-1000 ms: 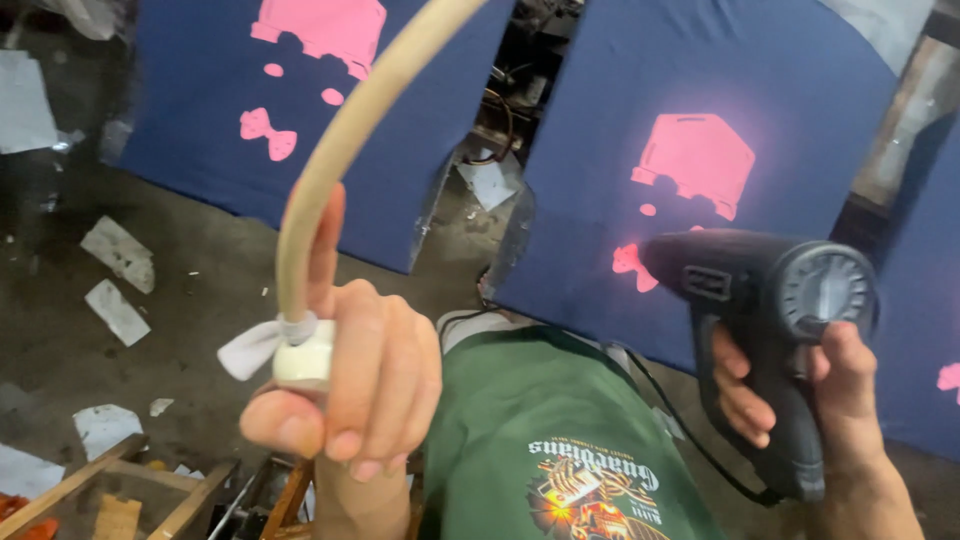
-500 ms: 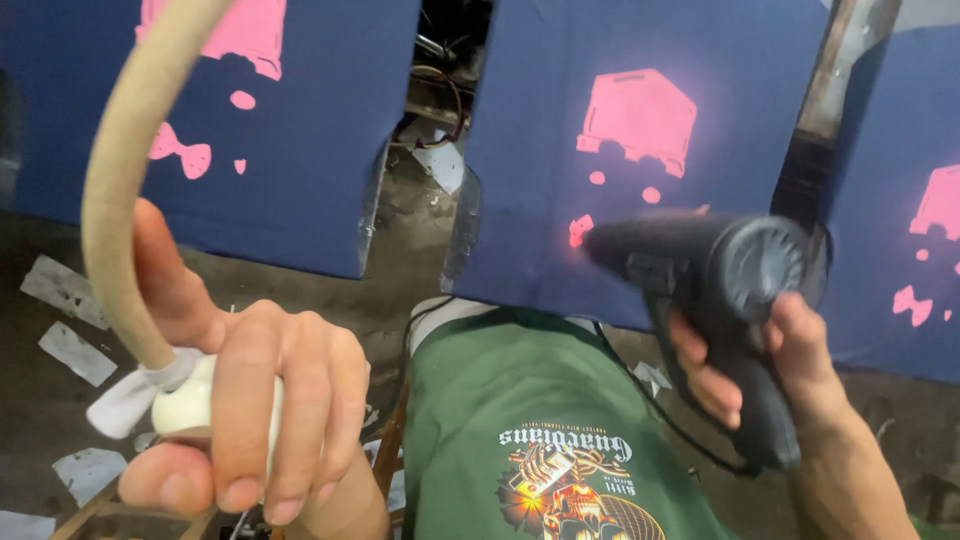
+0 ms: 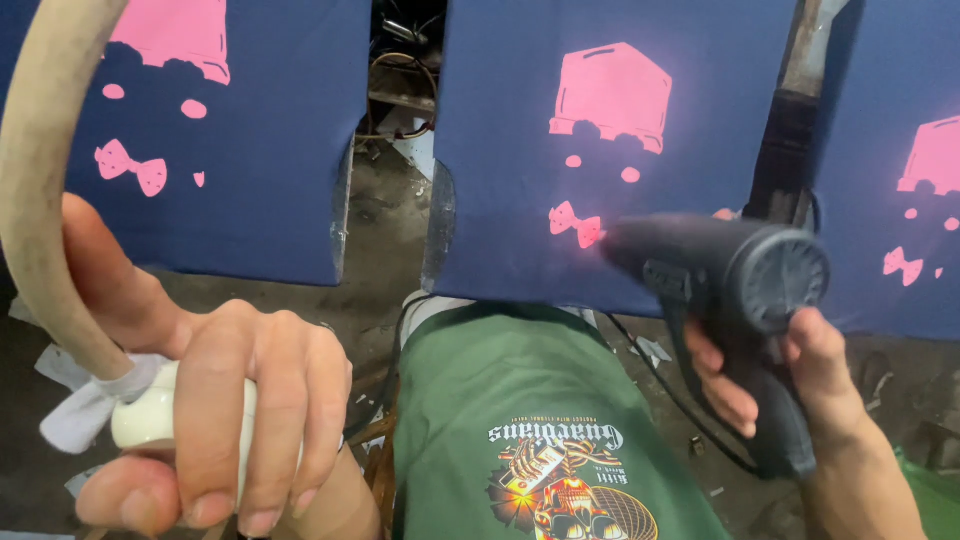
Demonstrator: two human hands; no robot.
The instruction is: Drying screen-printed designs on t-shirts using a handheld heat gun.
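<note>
Right hand [image 3: 790, 390] grips a black heat gun [image 3: 725, 275], its nozzle close to the pink print [image 3: 610, 90] on the middle navy panel [image 3: 520, 150]. Left hand [image 3: 220, 410] is clenched around a white fitting [image 3: 150, 415], probably the hose's [image 3: 40, 180] end. Best keep the nozzle sweeping evenly, never touching fabric.

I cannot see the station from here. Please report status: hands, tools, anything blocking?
Left hand shut on white handle with beige hose. Right hand shut on black heat gun, nozzle at pink print on navy shirt. Nothing blocking.
</note>
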